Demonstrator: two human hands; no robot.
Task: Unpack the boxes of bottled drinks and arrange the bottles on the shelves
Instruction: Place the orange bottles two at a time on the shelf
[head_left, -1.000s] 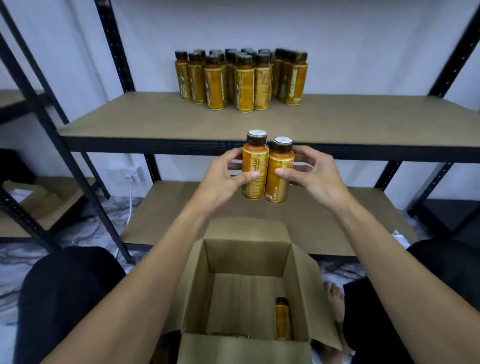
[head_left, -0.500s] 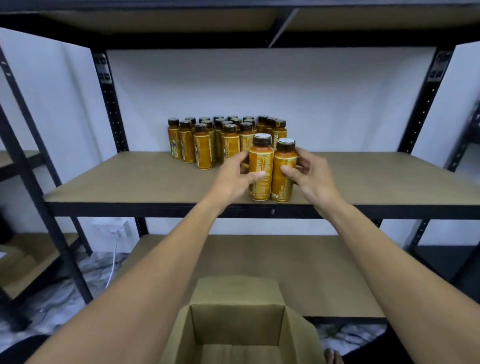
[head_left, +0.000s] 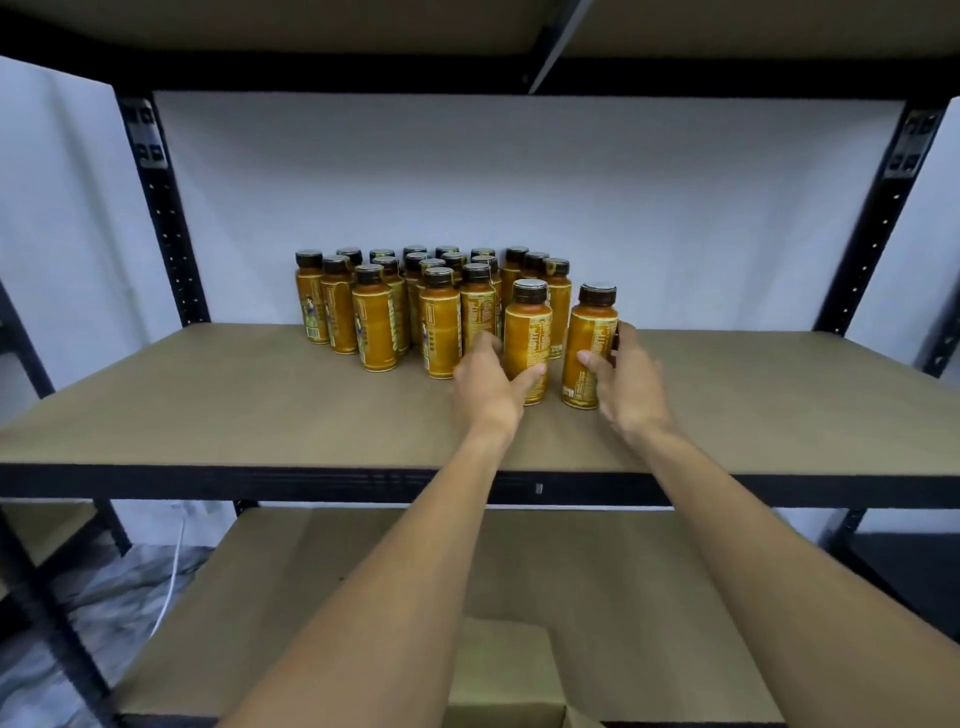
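Observation:
Two orange bottles with dark caps stand on the tan middle shelf (head_left: 208, 405), just in front and to the right of a cluster of several like bottles (head_left: 405, 306). My left hand (head_left: 485, 387) grips the left bottle (head_left: 527, 332) low on its body. My right hand (head_left: 626, 382) grips the right bottle (head_left: 589, 338) from its right side. The two bottles stand a small gap apart, both upright. The cardboard box (head_left: 504, 675) shows only its back flap at the bottom edge.
Black steel uprights (head_left: 166, 218) frame the shelf left and right, with a shelf board close overhead. A lower shelf (head_left: 322, 597) lies beneath. A white cable (head_left: 174, 577) hangs at the lower left over crumpled floor covering. Bare shelf board stretches left and right of the bottles.
Both hands carried the two bottles up from above the box and forward onto the middle shelf, beside the cluster. The bottles have moved apart, and my view has tilted upward.

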